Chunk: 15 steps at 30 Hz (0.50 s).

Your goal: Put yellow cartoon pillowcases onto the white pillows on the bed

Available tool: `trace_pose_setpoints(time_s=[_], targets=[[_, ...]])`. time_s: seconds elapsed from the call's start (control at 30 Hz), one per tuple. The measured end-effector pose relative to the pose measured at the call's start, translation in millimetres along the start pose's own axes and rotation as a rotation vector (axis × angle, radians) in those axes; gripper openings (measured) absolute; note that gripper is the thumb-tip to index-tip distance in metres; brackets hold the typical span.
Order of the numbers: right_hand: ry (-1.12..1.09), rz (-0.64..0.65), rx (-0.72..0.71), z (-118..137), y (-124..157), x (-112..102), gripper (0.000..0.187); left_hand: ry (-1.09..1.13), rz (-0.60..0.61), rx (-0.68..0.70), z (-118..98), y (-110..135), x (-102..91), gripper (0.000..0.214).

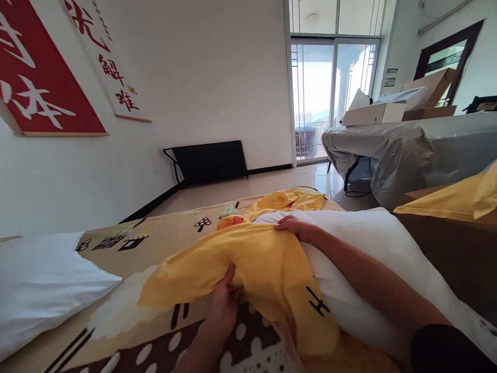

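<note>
Head view: yellow cover lies over patterned blanket, against white pillow. Left grip pinches its near fold, thumb on top; right grip seems closed on its far edge, fingers partly hidden. Fabric likely light, limp; edges offer best hold.

Yellow pillow cover: thin smooth cloth, matt, softly creased
White pillow: smooth cloth, matt
Blanket: soft-looking cloth, matt
Floor: smooth, glossy
Table cover: wrinkled plastic film, shiny
Brown box: matt cardboard
Sliding door: clear glass panes
Wall: smooth, mostly matt
</note>
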State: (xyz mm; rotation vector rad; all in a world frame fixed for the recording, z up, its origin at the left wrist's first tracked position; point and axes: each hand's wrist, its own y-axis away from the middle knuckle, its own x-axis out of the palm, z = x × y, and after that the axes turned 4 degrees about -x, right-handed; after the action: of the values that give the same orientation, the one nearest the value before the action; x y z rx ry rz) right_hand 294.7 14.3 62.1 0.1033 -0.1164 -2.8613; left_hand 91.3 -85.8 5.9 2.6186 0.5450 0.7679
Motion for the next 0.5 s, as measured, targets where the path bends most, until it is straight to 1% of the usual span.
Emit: trace_pose_setpoints(time_s=[0.07,0.13,0.2,0.27,0.3,0.37,0.4,0.43,0.5], targets=[[-0.009,-0.008,0.017,14,7,-3,0.027,0.036,0.038,0.066,-30,-2,11.2,0.014],[-0.014,0.011,0.026,36,13,-5,0.028,0.075,0.104,0.206,-65,-6,14.4,0.016],[0.001,0.081,0.006,57,15,-2,0.028,0.107,0.134,0.368,-98,-13,9.4,0.021],[0.051,0.177,-0.02,69,12,8,0.026,0.12,0.101,0.451,-118,-24,-2.9,0.022],[0.085,0.213,-0.03,69,8,17,0.025,0.103,0.052,0.451,-121,-30,-11.5,0.02],[0.116,0.25,-0.004,54,-2,37,0.024,0.011,-0.072,0.373,-116,-40,-33.4,0.009],[0.113,0.261,0.022,42,-7,47,0.024,-0.047,-0.137,0.312,-107,-42,-46.2,0.003],[0.082,0.281,0.056,28,-11,55,0.025,-0.107,-0.182,0.25,-97,-43,-59.7,0.008],[-0.049,0.358,0.1,2,-16,68,0.024,-0.21,-0.188,0.155,-72,-36,-86.0,0.019]])
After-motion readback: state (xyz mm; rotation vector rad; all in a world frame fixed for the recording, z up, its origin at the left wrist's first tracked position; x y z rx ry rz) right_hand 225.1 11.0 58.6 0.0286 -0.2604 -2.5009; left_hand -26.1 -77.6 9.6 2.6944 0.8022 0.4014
